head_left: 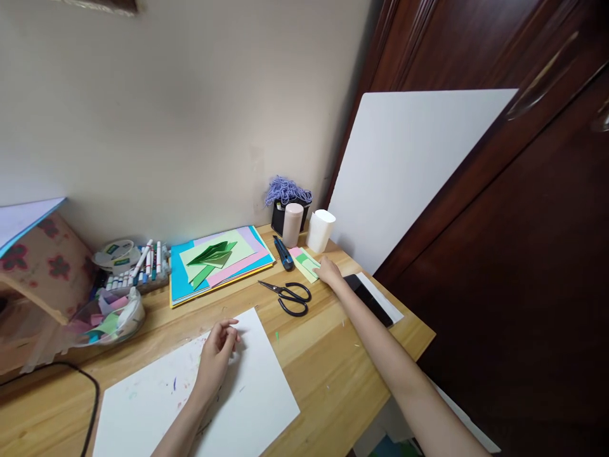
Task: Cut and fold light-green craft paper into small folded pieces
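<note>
Over the white sheet (266, 374), my left hand (219, 349) hovers or rests with loosely curled fingers; a gap shows between thumb and fingers, and nothing is visible in them. My right hand (329, 271) reaches to the far right of the desk. Its bunched fingers are on the edge of pink, green and yellow paper strips (303, 261); the fingertips are partly hidden. Black-handled scissors (288, 295) lie partly spread in front of the strips. A blue-black utility knife (283, 254) lies just left of them.
Coloured paper sheets (183, 292) with folded green paper (212, 255) are stacked by the wall. Markers (147, 263) and a tub of scraps (136, 311) stand left. A white container (321, 230), pink canister (292, 225) and purple yarn (286, 190) stand behind; a phone (368, 298) lies right.
</note>
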Tool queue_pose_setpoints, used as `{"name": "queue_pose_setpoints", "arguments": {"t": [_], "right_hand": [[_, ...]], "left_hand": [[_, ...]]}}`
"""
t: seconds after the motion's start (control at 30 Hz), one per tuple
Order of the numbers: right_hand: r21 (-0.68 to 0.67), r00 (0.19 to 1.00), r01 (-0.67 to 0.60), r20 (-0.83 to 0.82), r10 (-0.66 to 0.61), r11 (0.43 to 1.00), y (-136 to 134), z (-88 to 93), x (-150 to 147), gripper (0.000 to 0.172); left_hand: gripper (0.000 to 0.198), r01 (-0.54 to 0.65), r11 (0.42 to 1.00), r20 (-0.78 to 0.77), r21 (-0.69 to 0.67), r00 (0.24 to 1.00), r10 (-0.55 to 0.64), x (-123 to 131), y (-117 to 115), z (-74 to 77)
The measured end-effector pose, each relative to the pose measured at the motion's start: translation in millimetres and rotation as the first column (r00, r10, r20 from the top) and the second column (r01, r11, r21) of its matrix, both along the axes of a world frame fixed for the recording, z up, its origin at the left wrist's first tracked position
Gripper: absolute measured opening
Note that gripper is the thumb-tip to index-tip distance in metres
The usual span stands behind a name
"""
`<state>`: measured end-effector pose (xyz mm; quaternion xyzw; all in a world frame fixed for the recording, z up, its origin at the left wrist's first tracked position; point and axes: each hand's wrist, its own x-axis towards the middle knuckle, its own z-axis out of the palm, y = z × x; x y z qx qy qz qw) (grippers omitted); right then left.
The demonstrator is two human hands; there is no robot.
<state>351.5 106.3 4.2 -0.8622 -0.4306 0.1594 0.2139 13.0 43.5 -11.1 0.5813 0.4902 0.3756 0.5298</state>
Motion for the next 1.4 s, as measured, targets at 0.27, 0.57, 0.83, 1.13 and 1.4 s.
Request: {"name": "queue_pose_setpoints", "arguments": {"t": [0.27,0.57,0.83,1.13,1.4], "right_hand": [[0.182,0.960,-0.206,0.228,0.163,0.961,-13.9,9.5,-59.1,0.023],[0.212,0.787,-0.616,0.221,0.576,0.759,-21.7,-17.5,-103.6,0.018],[0.389,0.789,-0.613,0.277,0.548,0.687,20.7,-16.1,-125.2,0.015],[0.502,0.711,-0.686,0.311,0.631,0.526,125.1,-11.0,-198.2,0.016],[0.547,0.680,-0.700,0.316,0.661,0.459,137.1,-12.4,-200.3,0.015]], "left_hand": [[0.030,0.023,1.000,0.007,-0.002,1.000,-0.023,0.2,0.0,-3.9],[0.024,-0.005,1.000,0.061,0.026,0.998,0.003,1.1,-4.7,-3.1],[0.022,-0.024,0.998,0.100,0.052,0.995,0.019,1.5,-6.4,-5.1],[0.020,-0.047,0.997,0.100,0.067,0.994,0.040,0.3,-9.4,-1.9],[0.018,-0.052,0.995,0.107,0.090,0.993,0.042,0.3,-10.0,-5.4]]}}
